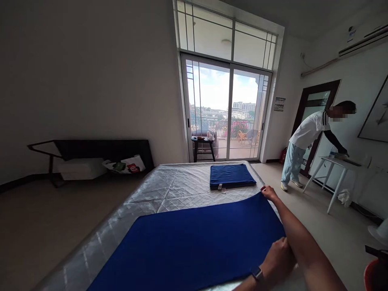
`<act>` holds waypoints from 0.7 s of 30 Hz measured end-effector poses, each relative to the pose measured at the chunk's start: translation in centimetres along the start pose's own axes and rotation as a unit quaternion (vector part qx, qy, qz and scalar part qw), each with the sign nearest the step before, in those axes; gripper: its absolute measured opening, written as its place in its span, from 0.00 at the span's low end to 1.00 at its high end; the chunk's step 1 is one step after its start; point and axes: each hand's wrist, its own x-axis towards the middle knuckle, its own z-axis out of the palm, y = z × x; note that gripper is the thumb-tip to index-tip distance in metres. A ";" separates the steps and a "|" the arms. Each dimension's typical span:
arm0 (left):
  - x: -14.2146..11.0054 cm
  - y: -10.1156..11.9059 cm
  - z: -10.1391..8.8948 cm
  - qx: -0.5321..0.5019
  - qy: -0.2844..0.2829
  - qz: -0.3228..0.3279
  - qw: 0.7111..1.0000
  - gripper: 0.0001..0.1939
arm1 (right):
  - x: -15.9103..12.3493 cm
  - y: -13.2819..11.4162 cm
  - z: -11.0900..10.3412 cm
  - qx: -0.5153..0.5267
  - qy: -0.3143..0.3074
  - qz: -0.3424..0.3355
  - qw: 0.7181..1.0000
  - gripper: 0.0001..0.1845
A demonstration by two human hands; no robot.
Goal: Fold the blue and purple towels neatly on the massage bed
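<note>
A dark blue cloth (194, 242) lies spread over the silvery quilted mattress (176, 184), its near part running out of the bottom of the view. My right hand (269, 193) pinches the cloth's far right corner and lifts it slightly. Closer to me, my left hand (279, 256), with a dark watch on the wrist, is closed in a fist on the cloth's right edge. My right forearm passes just beside it. Beyond the spread cloth sits a folded blue cloth (232, 176) with a small white tag at its near edge.
Past the mattress, a black stool (203, 145) stands before the sliding glass door (228, 113). At right, another person (306, 133) bends over a small white table (342, 162). A black bench-like frame (106, 149) rests along the left wall, with a white bag (125, 165) by it.
</note>
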 end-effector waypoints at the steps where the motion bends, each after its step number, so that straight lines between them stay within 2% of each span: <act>1: 0.1 0.9 -0.4 -0.017 0.005 -0.019 1.000 0.11 | 0.1 0.0 -0.7 0.008 0.002 -0.001 1.000 0.12; 6: -0.1 4.4 -2.6 -0.080 0.093 -0.120 0.985 0.13 | 0.3 0.0 -3.7 0.072 -0.004 0.004 0.997 0.06; 8: -1.1 4.7 -3.4 -0.091 0.128 -0.143 0.977 0.10 | -0.2 -0.4 -4.1 0.106 -0.021 0.002 0.994 0.06; 11: -4.0 4.0 -5.2 -0.104 0.205 -0.165 0.959 0.05 | -1.3 -2.5 -3.3 0.161 -0.062 -0.026 0.985 0.09; 13: -6.8 3.0 -7.1 -0.113 0.267 -0.177 0.941 0.04 | -2.1 -4.9 -2.0 0.196 -0.093 -0.064 0.974 0.11; 16: -12.3 1.8 -11.0 -0.120 0.359 -0.200 0.904 0.07 | -3.0 -9.9 0.9 0.230 -0.134 -0.134 0.955 0.13; 19: -18.4 1.7 -15.7 -0.108 0.440 -0.237 0.860 0.12 | -3.9 -16.4 5.2 0.238 -0.164 -0.206 0.935 0.12; 21: -22.3 2.2 -18.7 -0.073 0.501 -0.265 0.820 0.16 | -4.7 -21.1 8.5 0.227 -0.177 -0.258 0.922 0.10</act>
